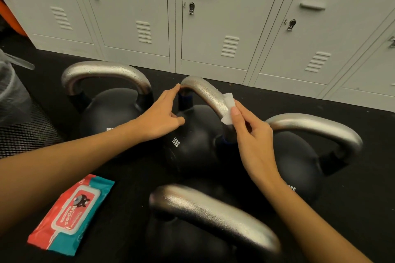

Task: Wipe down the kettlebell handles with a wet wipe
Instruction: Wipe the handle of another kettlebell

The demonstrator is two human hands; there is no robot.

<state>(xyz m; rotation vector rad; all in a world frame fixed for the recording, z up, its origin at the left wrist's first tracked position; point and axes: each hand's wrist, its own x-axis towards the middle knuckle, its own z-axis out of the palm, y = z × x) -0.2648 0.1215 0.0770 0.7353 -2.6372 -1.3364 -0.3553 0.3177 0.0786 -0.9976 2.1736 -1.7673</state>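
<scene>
Your right hand [252, 134] pinches the wet wipe [228, 107] against the middle kettlebell's handle [207, 92]. Your left hand [162, 113] steadies that handle's far end with loosely spread fingers. The wipes pack [72, 213] lies on the floor, near-left of that kettlebell.

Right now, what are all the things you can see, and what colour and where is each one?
Kettlebells: four, black with silver handles, grouped on the floor; the middle one is marked 12KG.
Wet wipe: one, white, wrapped against the right side of the middle kettlebell's handle.
Wipes pack: one, red and teal, flat on the floor at lower left.
Lockers: a row, pale grey, along the back.
Floor: one, black.
Mesh thing: one, black, at the left edge; I cannot tell what it is.
Left hand: one, fingers touching the handle's left end and the ball.
Right hand: one, pinching the wipe on the handle.
</scene>
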